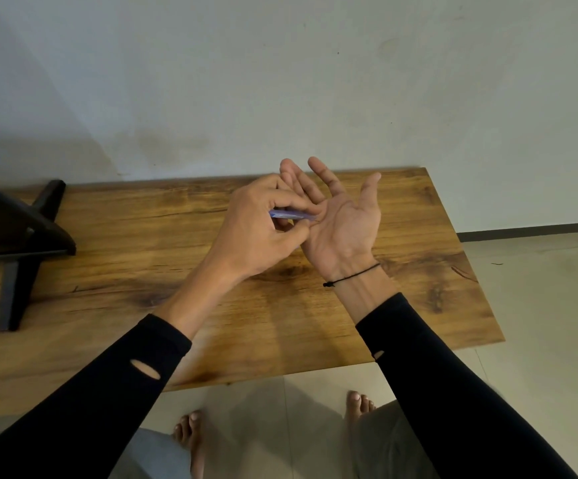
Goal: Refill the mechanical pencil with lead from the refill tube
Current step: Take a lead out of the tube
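Note:
My left hand (259,233) is closed around a thin blue translucent tube (285,214), held roughly level, its right end pointing at my right palm. A fine dark line, perhaps a lead (315,221), shows at that end, touching or just above the palm. My right hand (341,216) is held palm up, fingers spread, above the wooden table (142,257). It holds nothing that I can make out. I cannot tell whether the blue object is the refill tube or the pencil. No second writing tool is in view.
A dark angled stand with black legs (21,243) sits at the table's left end. The table's back edge meets a pale wall (280,81). Its right edge drops to a tiled floor (540,305). Bare feet (190,433) stand below the near edge.

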A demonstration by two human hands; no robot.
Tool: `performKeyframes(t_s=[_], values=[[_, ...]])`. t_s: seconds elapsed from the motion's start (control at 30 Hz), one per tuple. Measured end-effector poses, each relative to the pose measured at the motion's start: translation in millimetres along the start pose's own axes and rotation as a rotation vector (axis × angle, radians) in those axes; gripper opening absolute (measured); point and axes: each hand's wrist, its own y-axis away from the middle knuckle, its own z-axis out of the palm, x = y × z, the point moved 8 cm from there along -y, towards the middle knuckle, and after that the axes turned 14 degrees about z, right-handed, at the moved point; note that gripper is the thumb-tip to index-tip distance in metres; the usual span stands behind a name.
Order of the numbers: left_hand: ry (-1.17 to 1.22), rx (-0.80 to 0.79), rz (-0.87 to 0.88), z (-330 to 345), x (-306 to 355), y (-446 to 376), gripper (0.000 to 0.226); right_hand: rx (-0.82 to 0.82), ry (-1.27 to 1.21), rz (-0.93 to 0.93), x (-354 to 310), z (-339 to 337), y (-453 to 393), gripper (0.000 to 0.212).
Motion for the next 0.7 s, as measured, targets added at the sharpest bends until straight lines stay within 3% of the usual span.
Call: performKeyframes(t_s=[0.7], values=[[0.011, -0.02, -0.128, -5.4, -26.7, 19.1, 0.019, -0.035, -0.075, -0.047, -18.7, -4.9, -1.8, 0.093]])
